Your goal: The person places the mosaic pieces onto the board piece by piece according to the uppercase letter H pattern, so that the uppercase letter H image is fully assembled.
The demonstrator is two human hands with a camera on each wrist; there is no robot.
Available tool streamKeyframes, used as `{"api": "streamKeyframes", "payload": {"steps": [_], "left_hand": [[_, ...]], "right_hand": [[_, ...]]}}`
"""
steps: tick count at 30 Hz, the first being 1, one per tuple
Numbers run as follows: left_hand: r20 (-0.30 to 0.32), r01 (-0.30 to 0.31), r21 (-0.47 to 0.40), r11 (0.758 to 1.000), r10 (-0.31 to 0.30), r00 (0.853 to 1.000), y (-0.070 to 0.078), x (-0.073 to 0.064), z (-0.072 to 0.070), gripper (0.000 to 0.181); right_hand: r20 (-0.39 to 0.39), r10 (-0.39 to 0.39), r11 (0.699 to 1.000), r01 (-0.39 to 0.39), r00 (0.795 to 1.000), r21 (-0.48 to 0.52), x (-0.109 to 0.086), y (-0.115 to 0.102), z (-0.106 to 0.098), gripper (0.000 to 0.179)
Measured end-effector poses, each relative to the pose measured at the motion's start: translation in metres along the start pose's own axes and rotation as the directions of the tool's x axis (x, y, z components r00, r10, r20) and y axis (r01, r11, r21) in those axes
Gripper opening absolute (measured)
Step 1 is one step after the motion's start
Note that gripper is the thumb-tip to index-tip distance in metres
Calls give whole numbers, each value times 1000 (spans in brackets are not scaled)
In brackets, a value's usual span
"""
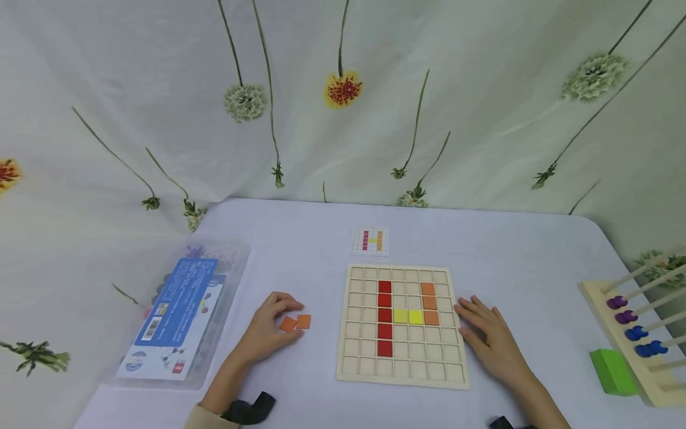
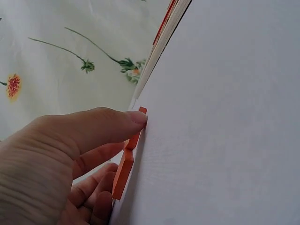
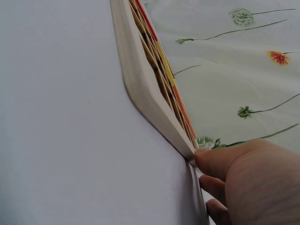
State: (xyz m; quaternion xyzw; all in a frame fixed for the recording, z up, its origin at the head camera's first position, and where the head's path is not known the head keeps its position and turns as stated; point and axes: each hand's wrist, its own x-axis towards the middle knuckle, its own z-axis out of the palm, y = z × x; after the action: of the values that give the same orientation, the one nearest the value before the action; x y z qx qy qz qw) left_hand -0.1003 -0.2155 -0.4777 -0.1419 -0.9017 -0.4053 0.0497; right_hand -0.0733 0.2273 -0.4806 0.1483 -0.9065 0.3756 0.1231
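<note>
Two orange square tiles point(image 1: 303, 322) lie on the white tabletop, one tilted against the other. My left hand point(image 1: 268, 328) curves loosely about them, index finger above and thumb below. In the left wrist view, the thumb point(image 2: 108, 124) overlaps one tile's end; I cannot tell whether it touches. A wooden grid board point(image 1: 364, 366) holds a column of several red tiles point(image 1: 384, 316), two yellow tiles point(image 1: 415, 317) and three orange tiles point(image 1: 430, 302). My right hand point(image 1: 490, 339) rests at the board's right edge, fingers relaxed; its thumb point(image 3: 220, 159) touches the rim.
Behind the board lies a small pattern card point(image 1: 370, 241) with red, yellow and orange squares. A clear plastic case point(image 1: 200, 357) with a blue label stands on the left. To the right are a green block point(image 1: 613, 372) and a wooden bead frame point(image 1: 600, 304).
</note>
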Motion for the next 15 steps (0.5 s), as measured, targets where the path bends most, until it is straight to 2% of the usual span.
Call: {"api": "streamKeyframes", "payload": {"steps": [7,15], "left_hand": [[-2,28,21,999,-28,1000,2,0,2,35],[4,67,-1,998,-67,998,4,0,3,28]], "right_hand": [[16,16,1000,-16,1000,3,-2,2,1,39],[7,2,1000,-2,1000,2,-1,2,0,39]]}}
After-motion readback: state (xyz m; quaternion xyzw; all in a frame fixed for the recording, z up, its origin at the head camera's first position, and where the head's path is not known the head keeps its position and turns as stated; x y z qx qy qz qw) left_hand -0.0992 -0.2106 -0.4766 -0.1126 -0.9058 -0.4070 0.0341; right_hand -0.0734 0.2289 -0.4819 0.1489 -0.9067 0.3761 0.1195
